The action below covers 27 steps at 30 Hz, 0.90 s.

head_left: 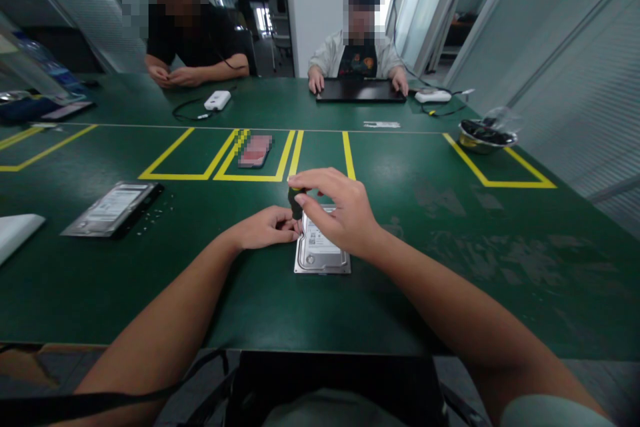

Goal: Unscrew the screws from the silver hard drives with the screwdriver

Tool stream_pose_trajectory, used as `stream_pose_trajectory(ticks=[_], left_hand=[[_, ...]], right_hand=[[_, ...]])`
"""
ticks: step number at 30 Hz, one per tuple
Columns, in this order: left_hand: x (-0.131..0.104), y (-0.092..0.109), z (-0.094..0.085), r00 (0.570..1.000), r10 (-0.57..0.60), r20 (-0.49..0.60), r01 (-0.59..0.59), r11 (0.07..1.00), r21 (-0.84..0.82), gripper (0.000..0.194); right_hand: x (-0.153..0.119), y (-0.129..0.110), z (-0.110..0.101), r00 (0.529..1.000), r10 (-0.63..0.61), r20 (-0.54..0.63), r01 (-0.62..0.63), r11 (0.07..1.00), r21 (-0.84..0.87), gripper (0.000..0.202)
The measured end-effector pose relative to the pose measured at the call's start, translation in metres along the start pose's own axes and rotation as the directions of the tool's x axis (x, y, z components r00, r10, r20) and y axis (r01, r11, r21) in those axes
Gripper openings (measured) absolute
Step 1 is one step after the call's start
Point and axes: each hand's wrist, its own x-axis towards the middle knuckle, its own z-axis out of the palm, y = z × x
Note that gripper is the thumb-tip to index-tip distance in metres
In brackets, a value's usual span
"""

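A silver hard drive (325,260) with a white label lies flat on the green table in front of me. My right hand (340,207) is closed around the dark handle of a screwdriver (297,203), held upright over the drive's left edge. The shaft points down, and its tip is too small to make out. From the left, my left hand (267,228) reaches in with its fingers pinched beside the shaft, at the drive's edge. Whatever sits between those fingertips is hidden. My right hand covers the upper part of the drive.
To the left lies another hard drive (107,210), with several small screws (155,213) beside it. A phone (255,151) rests inside yellow tape marks. A bowl (487,135) of dark items stands at the right. Across the table sit two people, one touching a black panel (362,90).
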Motion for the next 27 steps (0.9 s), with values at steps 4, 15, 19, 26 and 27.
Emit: stream_pose_trajectory(ticks=[4, 15, 19, 26, 27], left_hand=[[0.000, 0.007, -0.001, 1.000, 0.000, 0.007, -0.001, 1.000, 0.020, 0.028], [0.000, 0.001, -0.001, 1.000, -0.008, -0.013, 0.008, 1.000, 0.029, 0.032], [0.000, -0.002, 0.000, 1.000, 0.003, 0.000, -0.003, 1.000, -0.003, 0.034], [0.000, 0.006, -0.001, 1.000, -0.006, 0.000, 0.006, 0.999, 0.035, 0.026], [0.000, 0.008, -0.002, 1.000, -0.009, 0.005, 0.009, 0.999, 0.041, 0.024]], right_hand=[[0.000, -0.001, 0.000, 1.000, 0.000, -0.014, 0.000, 1.000, 0.004, 0.015], [0.000, -0.001, 0.000, 1.000, -0.022, 0.010, 0.021, 1.000, 0.023, 0.017], [-0.001, -0.001, 0.001, 1.000, -0.001, 0.007, 0.001, 1.000, -0.001, 0.018], [-0.001, -0.001, 0.001, 1.000, -0.004, 0.017, 0.004, 1.000, -0.004, 0.016], [-0.001, 0.000, 0.000, 1.000, -0.003, 0.015, 0.003, 1.000, -0.014, 0.015]])
